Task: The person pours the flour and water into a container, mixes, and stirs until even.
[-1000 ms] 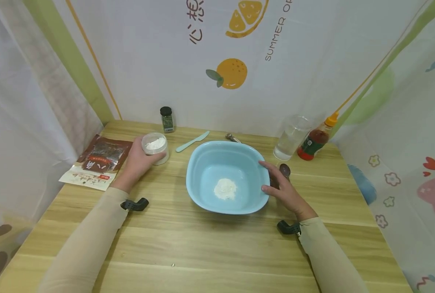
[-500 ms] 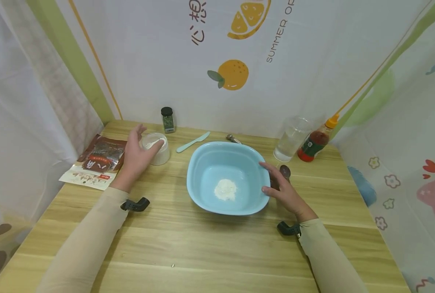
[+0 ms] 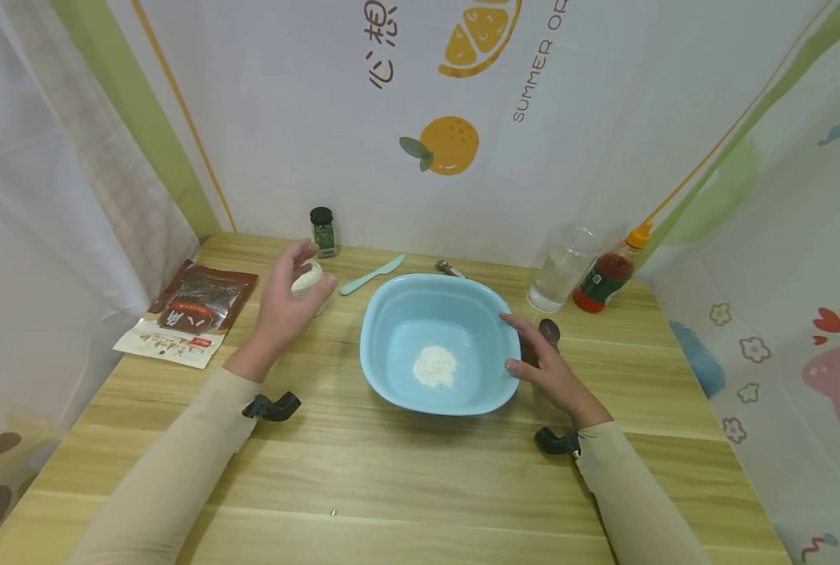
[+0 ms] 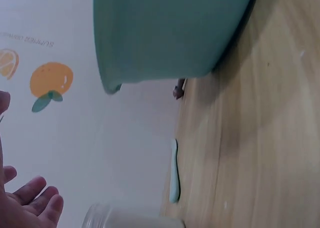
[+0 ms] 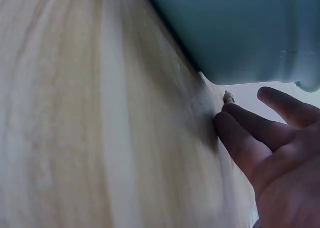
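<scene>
taking the clock as laid flat on the table with twelve at the far edge and the bowl at its centre, my two hands are well apart. my left hand [image 3: 284, 302] hovers toward ten, fingers and thumb parted and holding nothing, and it covers much of a round clear jar [image 4: 131, 218] with white contents [image 3: 308, 279]; my left wrist view shows the fingertips clear of the jar's mouth. my right hand [image 3: 553, 375] rests at three, fingers loosely spread beside a pale blue rounded-square bowl [image 3: 441, 302], its index fingertip and thumb touching the rim. inside the bowl a small heap of white powder [image 3: 435, 366] lies on the floor, toward six. just past my right fingers, at three, sits a dark brown oval thing [image 3: 549, 329], partly hidden by my hand. a pale mint-green flat knife [image 3: 373, 275] lies between ten and eleven, and a small metal utensil [image 3: 448, 267] pokes out behind the bowl at twelve. farther out, a small clear bottle with a black cap [image 3: 324, 234] stands near half past ten, a brown and cream printed packet [image 3: 192, 310] lies flat at nine, and at two a tall clear tumbler of clear liquid [image 3: 560, 275] stands beside a red sauce bottle with a yellow nozzle [image 3: 606, 276]. everything sits on a light wood-grain table [image 3: 392, 486].
</scene>
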Demonstrator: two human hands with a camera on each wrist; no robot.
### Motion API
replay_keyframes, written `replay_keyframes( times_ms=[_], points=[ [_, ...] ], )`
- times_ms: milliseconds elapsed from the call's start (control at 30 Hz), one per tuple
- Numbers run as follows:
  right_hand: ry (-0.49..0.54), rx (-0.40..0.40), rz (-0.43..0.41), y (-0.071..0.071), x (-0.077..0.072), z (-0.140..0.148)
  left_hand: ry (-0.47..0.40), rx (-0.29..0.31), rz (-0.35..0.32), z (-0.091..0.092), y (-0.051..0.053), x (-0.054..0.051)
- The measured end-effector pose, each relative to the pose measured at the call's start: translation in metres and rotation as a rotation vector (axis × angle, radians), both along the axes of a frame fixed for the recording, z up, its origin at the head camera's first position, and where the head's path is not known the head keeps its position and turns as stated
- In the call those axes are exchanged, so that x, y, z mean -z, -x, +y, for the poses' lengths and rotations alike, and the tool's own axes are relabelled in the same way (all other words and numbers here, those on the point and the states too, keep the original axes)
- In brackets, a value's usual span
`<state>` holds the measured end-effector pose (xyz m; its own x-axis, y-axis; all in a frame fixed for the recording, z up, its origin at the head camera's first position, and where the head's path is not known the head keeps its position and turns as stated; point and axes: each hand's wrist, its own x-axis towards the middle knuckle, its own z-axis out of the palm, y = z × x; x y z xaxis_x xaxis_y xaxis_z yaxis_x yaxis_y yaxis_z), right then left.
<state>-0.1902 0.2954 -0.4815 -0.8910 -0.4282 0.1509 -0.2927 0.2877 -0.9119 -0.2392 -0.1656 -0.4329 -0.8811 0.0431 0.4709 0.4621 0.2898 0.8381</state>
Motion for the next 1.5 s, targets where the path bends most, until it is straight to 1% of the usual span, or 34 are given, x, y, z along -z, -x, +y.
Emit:
replay_keyframes(
  times_ms=[133, 400, 533, 667, 733, 833, 933, 1033, 1233, 1500],
  points=[
    [0.007, -0.002, 0.018, 0.001, 0.001, 0.002, 0.011, 0.085, -0.013, 0.01, -0.002, 0.006],
    [0.026, 0.034, 0.078, 0.001, 0.001, 0.006, 0.053, 0.254, -0.103, 0.028, -0.005, 0.026],
    [0.092, 0.046, 0.113, 0.002, 0.0, 0.01, 0.07, 0.33, -0.124, 0.035, -0.008, 0.031],
    [0.189, 0.065, 0.151, 0.003, -0.002, 0.013, 0.077, 0.386, -0.108, 0.04, -0.01, 0.035],
    [0.224, 0.089, 0.181, 0.004, -0.002, 0.015, 0.079, 0.403, -0.112, 0.041, -0.01, 0.037],
    [0.266, 0.13, 0.233, 0.005, -0.003, 0.019, 0.089, 0.419, -0.154, 0.043, -0.011, 0.039],
    [0.288, 0.182, 0.282, 0.007, -0.005, 0.023, 0.111, 0.412, -0.205, 0.044, -0.013, 0.041],
    [0.312, 0.24, 0.301, 0.008, -0.007, 0.026, 0.126, 0.408, -0.225, 0.044, -0.014, 0.042],
    [0.328, 0.348, 0.27, 0.011, -0.01, 0.035, 0.128, 0.418, -0.226, 0.044, -0.015, 0.041],
    [0.258, 0.482, 0.228, 0.017, -0.016, 0.039, 0.089, 0.425, -0.237, 0.044, -0.016, 0.044]
  ],
)
